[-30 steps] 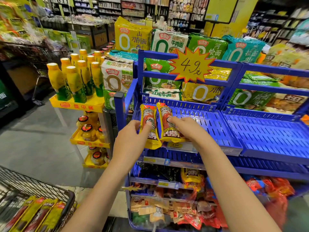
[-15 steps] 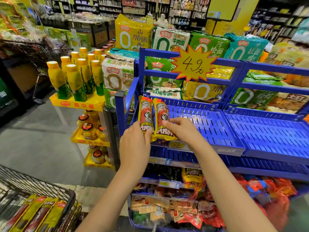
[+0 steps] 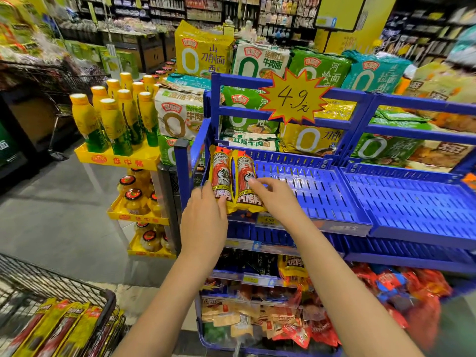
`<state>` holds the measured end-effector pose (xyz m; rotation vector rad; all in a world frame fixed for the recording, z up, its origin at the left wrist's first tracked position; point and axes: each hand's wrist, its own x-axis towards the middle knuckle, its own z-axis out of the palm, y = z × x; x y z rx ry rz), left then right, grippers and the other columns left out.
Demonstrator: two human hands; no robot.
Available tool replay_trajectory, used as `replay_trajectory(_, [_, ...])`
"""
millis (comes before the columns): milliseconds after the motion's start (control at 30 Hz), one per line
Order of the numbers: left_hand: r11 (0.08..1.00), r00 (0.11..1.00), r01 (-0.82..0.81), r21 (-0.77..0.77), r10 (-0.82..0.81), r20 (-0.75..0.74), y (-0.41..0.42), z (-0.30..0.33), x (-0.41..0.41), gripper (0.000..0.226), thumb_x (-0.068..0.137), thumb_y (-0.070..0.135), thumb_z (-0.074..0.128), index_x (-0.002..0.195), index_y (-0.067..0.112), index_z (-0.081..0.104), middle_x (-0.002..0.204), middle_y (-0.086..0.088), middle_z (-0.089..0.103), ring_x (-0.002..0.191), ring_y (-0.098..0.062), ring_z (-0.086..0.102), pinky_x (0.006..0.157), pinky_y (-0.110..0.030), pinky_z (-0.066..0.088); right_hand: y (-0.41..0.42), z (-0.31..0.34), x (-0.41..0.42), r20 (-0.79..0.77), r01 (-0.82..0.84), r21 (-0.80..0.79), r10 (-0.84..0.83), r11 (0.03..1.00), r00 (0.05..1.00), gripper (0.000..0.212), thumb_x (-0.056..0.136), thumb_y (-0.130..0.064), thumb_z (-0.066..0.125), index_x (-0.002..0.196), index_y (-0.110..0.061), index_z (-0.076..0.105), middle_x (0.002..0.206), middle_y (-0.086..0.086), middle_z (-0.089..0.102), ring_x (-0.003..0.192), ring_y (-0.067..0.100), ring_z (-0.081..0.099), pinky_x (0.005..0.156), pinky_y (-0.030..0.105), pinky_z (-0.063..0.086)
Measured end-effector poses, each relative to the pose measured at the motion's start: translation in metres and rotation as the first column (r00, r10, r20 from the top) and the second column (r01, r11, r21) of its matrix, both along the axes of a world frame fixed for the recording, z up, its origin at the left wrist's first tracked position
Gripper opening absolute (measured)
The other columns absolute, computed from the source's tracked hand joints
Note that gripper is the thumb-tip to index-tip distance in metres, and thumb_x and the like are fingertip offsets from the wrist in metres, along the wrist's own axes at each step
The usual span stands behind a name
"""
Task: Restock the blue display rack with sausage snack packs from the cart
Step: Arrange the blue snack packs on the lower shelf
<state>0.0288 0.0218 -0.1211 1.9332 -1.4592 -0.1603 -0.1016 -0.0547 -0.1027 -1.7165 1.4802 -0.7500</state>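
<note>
Pointing rearward lengthwise, two sausage packs (image 3: 220, 173), left hand (image 3: 203, 222) gripping one, right hand (image 3: 277, 200) another

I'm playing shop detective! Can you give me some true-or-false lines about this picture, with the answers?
1. Two packs sit side by side at the left end of the blue tray. True.
2. The left hand and the right hand each hold one pack. True.
3. The star sign says 9.9. False: it says 4.9.
4. The cart is empty. False: more packs lie in it.
5. The tall bottles have red caps. False: their caps are yellow.
</note>
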Motion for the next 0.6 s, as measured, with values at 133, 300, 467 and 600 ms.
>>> replay_trajectory(133, [0.996,0.997,0.070,0.062,-0.068,-0.033,0.008,0.010,0.010,0.049,0.098,0.031,0.042,0.143,0.014,0.034,0.134,-0.006,0.048,0.120,-0.021,0.048,0.092,-0.033,0.041,0.011,0.013,-0.012,0.005,0.019,-0.086,-0.019,0.996,1.000,0.043,0.097,-0.045,0.043,0.119,-0.012,0.059,0.099,0.001,0.055,0.091,0.016,0.051,0.076,0.029,0.038])
replay_trajectory(300, [0.990,0.996,0.035,0.138,-0.046,0.079,0.048,0.031,0.030,0.047,0.095,0.035,0.047,0.138,0.016,0.044,0.135,-0.005,0.053,0.122,-0.024,0.049,0.095,-0.036,0.041,0.049,0.041,-0.019,-0.178,-0.096,-0.336,0.036,0.937,0.983,0.046,0.097,-0.040,0.046,0.135,-0.014,0.048,0.131,0.003,0.056,0.119,0.020,0.051,0.098,0.038,0.042])
replay_trajectory(467, [0.975,0.957,-0.200,0.095,0.174,0.231,0.133,0.023,0.055,0.049,0.094,0.034,0.049,0.137,0.012,0.043,0.138,-0.007,0.049,0.125,-0.028,0.046,0.099,-0.041,0.039,0.107,0.039,0.011,-0.308,-0.382,-0.593,0.239,0.709,0.921,0.042,0.095,-0.035,0.048,0.130,-0.013,0.052,0.124,0.004,0.059,0.115,0.022,0.052,0.094,0.039,0.041])
replay_trajectory(600, [0.904,0.893,-0.380,0.195,0.305,0.330,0.211,-0.018,0.079,0.061,0.087,0.041,0.047,0.137,0.005,0.044,0.138,-0.014,0.049,0.123,-0.032,0.049,0.100,-0.044,0.042,0.148,-0.014,0.058,-0.426,-0.617,-0.526,0.446,0.586,0.787,0.044,0.089,-0.038,0.045,0.122,-0.012,0.057,0.118,0.005,0.062,0.109,0.026,0.057,0.090,0.044,0.046])
